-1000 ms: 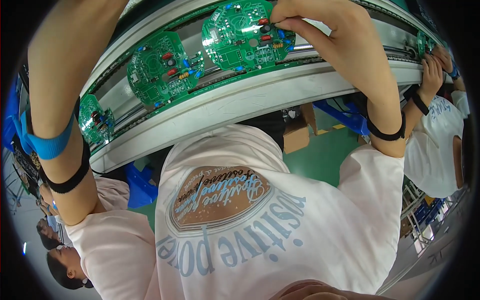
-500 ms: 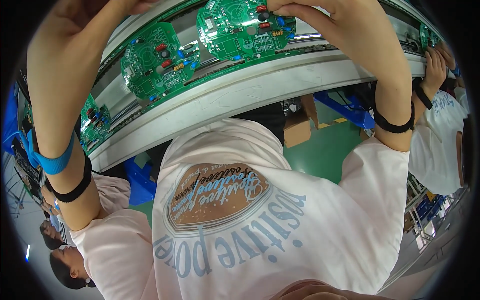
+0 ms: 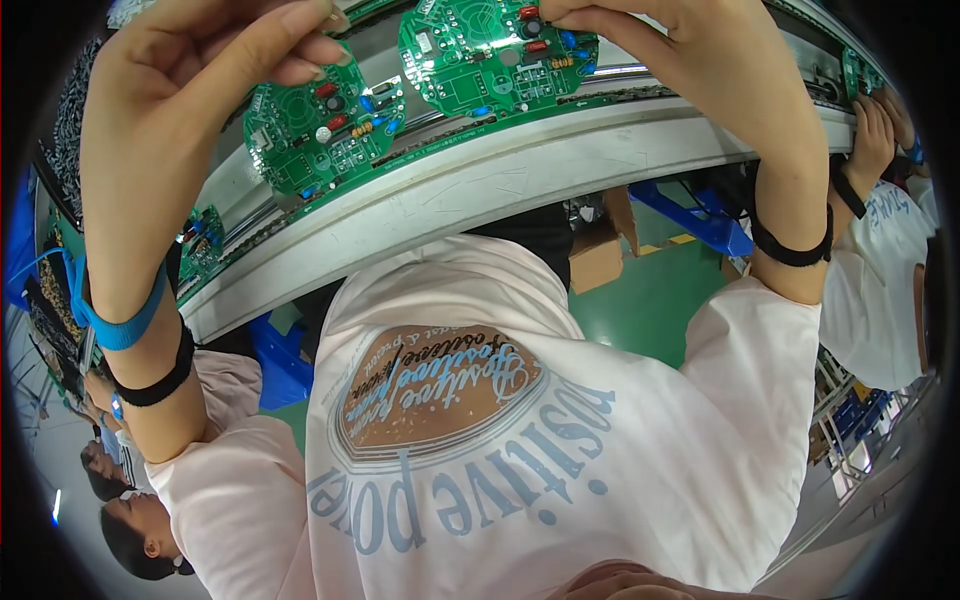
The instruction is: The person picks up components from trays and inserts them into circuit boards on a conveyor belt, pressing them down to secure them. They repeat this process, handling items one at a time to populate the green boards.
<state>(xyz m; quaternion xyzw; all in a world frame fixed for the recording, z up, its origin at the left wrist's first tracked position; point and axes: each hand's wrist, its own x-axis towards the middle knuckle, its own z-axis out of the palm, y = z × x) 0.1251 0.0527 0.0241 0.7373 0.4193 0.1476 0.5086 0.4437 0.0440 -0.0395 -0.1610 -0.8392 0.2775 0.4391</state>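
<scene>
Green circuit boards (image 3: 455,72) lie in a row on the conveyor (image 3: 455,172), just below and beside the person's fingers. The right hand (image 3: 690,45) has its thumb and forefinger brought together at the upper right part of the biggest-looking board, close to a red component (image 3: 537,47) and a black round one (image 3: 531,30); if these fingertips grasp some small part, I cannot tell. The left hand (image 3: 185,95) hangs over the upper edge of the next board (image 3: 295,155), with the fingers bent and the thumb near the forefinger; whether something is pinched there is too small to see. Below and to the left of these left fingers, one more board (image 3: 203,250) is partly hidden behind the forearm. Far to the right of the right fingers, a co-worker's hand (image 3: 868,145) is near another board (image 3: 852,75).
</scene>
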